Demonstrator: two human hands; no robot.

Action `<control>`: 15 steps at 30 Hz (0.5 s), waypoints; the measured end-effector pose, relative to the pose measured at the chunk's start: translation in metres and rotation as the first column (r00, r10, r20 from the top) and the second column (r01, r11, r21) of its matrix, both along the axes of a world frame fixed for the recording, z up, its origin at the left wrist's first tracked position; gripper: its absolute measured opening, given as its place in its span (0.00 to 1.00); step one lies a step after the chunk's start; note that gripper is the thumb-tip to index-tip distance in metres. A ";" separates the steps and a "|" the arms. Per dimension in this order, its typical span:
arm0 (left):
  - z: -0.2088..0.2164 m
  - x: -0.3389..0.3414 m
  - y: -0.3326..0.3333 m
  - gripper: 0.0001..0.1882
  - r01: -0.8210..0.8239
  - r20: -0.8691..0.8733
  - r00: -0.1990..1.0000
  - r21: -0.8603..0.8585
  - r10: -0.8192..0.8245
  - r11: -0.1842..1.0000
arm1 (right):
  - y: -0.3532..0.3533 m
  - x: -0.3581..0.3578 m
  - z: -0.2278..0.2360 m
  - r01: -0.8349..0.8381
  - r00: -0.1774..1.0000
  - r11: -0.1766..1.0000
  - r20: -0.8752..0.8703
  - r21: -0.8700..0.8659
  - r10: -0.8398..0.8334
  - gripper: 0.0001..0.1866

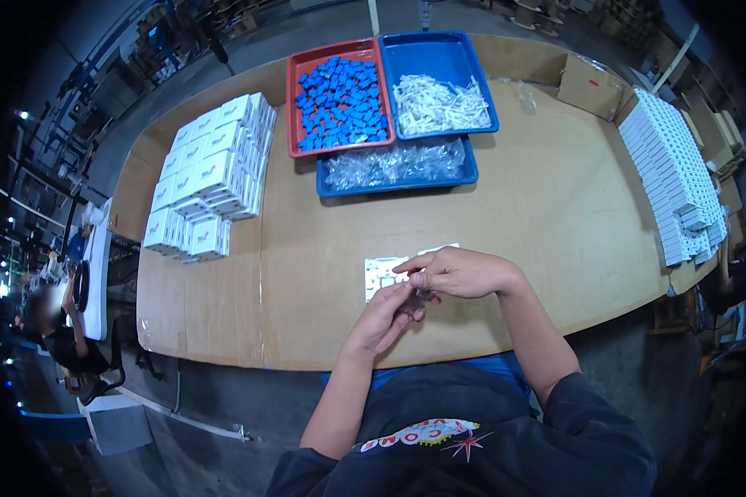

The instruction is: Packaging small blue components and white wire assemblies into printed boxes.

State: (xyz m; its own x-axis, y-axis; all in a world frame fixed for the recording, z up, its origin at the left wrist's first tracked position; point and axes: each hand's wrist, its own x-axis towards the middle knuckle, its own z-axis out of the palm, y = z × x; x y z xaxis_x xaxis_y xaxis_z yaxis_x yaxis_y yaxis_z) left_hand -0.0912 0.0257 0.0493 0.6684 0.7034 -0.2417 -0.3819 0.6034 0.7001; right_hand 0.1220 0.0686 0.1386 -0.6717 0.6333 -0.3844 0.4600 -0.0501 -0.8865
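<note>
Near the middle of the table's front edge, my left hand point(383, 318) and my right hand point(471, 274) meet, fingertips against fingertips. Both are closed in a pinch, the right one reaching over from above. Something small, perhaps clear film, shows faintly under the fingers; I cannot make out what it is. Just beyond the hands a flat white plastic piece point(376, 270) with cut-outs and raised details lies on the cardboard. My fingers hide part of it. A second white edge point(438, 248) peeks out behind the right hand.
Stacked white boxes point(201, 170) stand at left. At the back, a red tray point(293, 124) holds blue pieces, a blue tray point(439, 50) white slim parts, and another blue tray point(398, 187) clear bags. More white pieces point(671, 170) are stacked at right. Another person point(66, 340) sits far left.
</note>
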 end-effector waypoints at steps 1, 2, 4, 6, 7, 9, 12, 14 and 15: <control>0.008 0.005 -0.002 0.21 -0.062 -0.029 0.998 -0.059 0.060 0.996 | 0.005 0.010 -0.004 0.026 0.997 0.997 -0.070 0.079 -0.020 0.24; 0.011 0.007 -0.004 0.21 -0.130 -0.064 0.990 -0.117 0.123 0.985 | 0.011 0.018 -0.010 0.050 0.989 0.987 -0.142 0.155 -0.027 0.23; -0.004 0.001 -0.004 0.24 -0.125 -0.074 0.990 -0.126 0.116 0.984 | 0.035 0.036 -0.018 0.120 0.980 0.961 -0.182 0.248 -0.076 0.21; -0.013 -0.007 -0.004 0.25 -0.033 0.041 0.998 -0.181 0.041 0.983 | 0.069 0.052 -0.017 0.274 0.956 0.897 -0.200 0.347 -0.214 0.18; -0.009 -0.008 -0.007 0.26 -0.055 0.011 0.998 -0.200 0.058 0.978 | 0.092 0.059 -0.015 0.356 0.934 0.859 -0.176 0.369 -0.311 0.16; -0.007 -0.008 -0.012 0.25 -0.056 -0.002 0.998 -0.165 0.057 0.985 | 0.145 0.087 -0.030 0.506 0.859 0.703 -0.222 0.500 -0.461 0.13; -0.003 -0.007 -0.020 0.25 -0.064 -0.018 0.998 -0.135 0.062 0.989 | 0.207 0.114 -0.036 0.632 0.751 0.548 -0.256 0.548 -0.609 0.12; -0.003 -0.007 -0.024 0.25 -0.069 -0.025 0.997 -0.133 0.067 0.989 | 0.241 0.123 -0.037 0.580 0.661 0.362 -0.162 0.729 -0.732 0.12; -0.005 -0.007 -0.025 0.25 -0.051 -0.019 0.999 -0.138 0.049 0.989 | 0.255 0.124 -0.035 0.580 0.664 0.360 -0.169 0.731 -0.728 0.12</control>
State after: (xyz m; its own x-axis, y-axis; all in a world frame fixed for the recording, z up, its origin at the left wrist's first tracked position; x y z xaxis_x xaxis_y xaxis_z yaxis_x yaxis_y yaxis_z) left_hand -0.0983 0.0004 0.0447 0.6283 0.6953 -0.3491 -0.4038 0.6750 0.6175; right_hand 0.2458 0.3239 0.1032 0.1023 0.9412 0.3219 0.6944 0.1641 -0.7006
